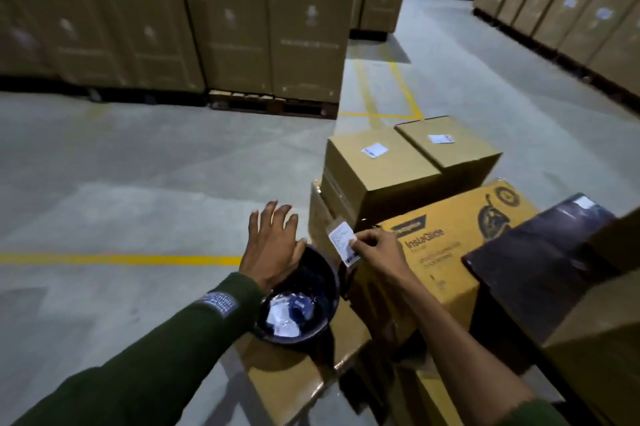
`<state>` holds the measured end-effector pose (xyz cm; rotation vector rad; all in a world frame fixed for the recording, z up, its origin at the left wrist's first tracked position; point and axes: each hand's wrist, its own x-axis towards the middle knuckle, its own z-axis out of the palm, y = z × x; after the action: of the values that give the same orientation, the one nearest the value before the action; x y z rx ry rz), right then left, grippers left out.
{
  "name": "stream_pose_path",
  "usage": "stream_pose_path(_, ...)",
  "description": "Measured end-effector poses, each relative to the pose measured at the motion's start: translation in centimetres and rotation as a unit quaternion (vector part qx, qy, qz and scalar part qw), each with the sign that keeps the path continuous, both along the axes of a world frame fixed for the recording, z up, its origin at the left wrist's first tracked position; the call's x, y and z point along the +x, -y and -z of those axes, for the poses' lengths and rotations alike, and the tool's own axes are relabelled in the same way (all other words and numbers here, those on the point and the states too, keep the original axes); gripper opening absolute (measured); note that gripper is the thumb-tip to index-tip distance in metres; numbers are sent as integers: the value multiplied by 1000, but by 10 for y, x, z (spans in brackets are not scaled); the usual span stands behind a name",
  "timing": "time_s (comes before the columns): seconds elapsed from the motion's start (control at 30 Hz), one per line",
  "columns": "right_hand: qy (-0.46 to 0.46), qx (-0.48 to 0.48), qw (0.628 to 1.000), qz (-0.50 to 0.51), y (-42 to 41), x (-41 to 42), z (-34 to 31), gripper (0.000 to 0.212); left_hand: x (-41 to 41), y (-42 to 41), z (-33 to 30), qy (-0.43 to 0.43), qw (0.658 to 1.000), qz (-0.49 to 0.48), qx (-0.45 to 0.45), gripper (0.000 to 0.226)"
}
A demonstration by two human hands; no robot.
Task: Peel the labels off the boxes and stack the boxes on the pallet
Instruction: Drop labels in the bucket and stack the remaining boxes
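Left hand (273, 245) was loose, fingers spread, heel resting on the far rim of the dark bowl (329, 304); it gripped nothing. Bowl sat on a low carton (287, 377) and already held white label scraps (282, 316). Right hand (375, 249) pinched a peeled label (343, 241) by its right edge, long axis roughly vertical, label hanging clear just up and right of the bowl. So the drop looked like a short move down-left, right hand doing it. Right of that: InstaGlide box (450, 252), then 2 plain boxes (377, 166) behind with labels on top. Pallet not identifiable.
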<state>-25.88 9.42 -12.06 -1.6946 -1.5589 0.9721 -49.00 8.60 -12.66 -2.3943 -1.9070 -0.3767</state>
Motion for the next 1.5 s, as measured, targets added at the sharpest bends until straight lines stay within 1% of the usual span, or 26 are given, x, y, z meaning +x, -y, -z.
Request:
stream_pose_path(0.07, -16, -22, 999, -23, -5, -22, 9, 12, -20, 2, 4, 0, 1000, -23, -6, 55)
stream_pose_path(0.13, -12, -61, 997, -47, -6, -37, 19, 8, -34, 4, 7, -4, 999, -36, -16, 55)
stream_pose_path(0.2, 37, -82, 994, -66, 0, -42, 27, 13, -40, 5, 12, -6, 999, -37, -26, 55)
stream_pose_path(0.27, 75, -81, 992, -59, 9, -39, 32, 14, -40, 6, 14, 7, 999, -31, -27, 53)
stream_pose_path(0.4, 75, -84, 993, -31, 30, -10, 29, 18, -16, 4, 16, 29, 999, 10, -22, 49)
stream_pose_path(0.5, 110, -42, 993, -14, 42, 24, 15, 19, 22, -1, 13, 23, 997, 66, -21, 52)
stream_pose_path(0.6, 128, -6, 991, 38, 60, 63, -7, 19, 78, -3, 4, 30, 989, 143, -19, 56)
stream_pose_path(0.67, 139, 37, 987, 77, 75, 89, -26, 16, 118, 0, -4, 44, 980, 195, -6, 56)
stream_pose_path(0.77, 164, 109, 967, 163, 102, 140, -50, 12, 187, 6, -24, 32, 958, 283, 16, 56)
stream_pose_path(0.83, 184, 140, 950, 208, 119, 175, -63, 11, 230, 15, -40, 33, 943, 329, 30, 57)
stream_pose_path(0.93, 214, 179, 916, 288, 156, 229, -83, 10, 297, 35, -63, 16, 920, 389, 40, 60)
stream_pose_path(1.0, 225, 188, 910, 292, 161, 238, -90, 13, 307, 34, -69, 13, 918, 393, 48, 61)
stream_pose_path(1.07, 238, 195, 892, 331, 190, 270, -100, 16, 346, 43, -80, 15, 897, 438, 66, 62)
stream_pose_path(1.13, 266, 194, 870, 367, 222, 305, -104, 18, 386, 58, -90, 14, 876, 477, 70, 64)
stream_pose_path(1.23, 318, 164, 854, 377, 260, 346, -100, 24, 431, 70, -96, 12, 862, 503, 65, 69)
stream_pose_path(1.3, 380, 106, 848, 355, 281, 372, -90, 35, 456, 72, -95, -11, 860, 505, 69, 74)
stream_pose_path(1.37, 435, 44, 839, 325, 295, 392, -80, 50, 477, 69, -89, -40, 863, 502, 50, 79)
stream_pose_path(1.43, 461, 17, 834, 302, 305, 407, -72, 60, 495, 66, -80, -51, 864, 501, 13, 81)
stream_pose_path(1.5, 465, 24, 831, 304, 308, 412, -68, 59, 502, 65, -73, -36, 863, 504, -19, 80)
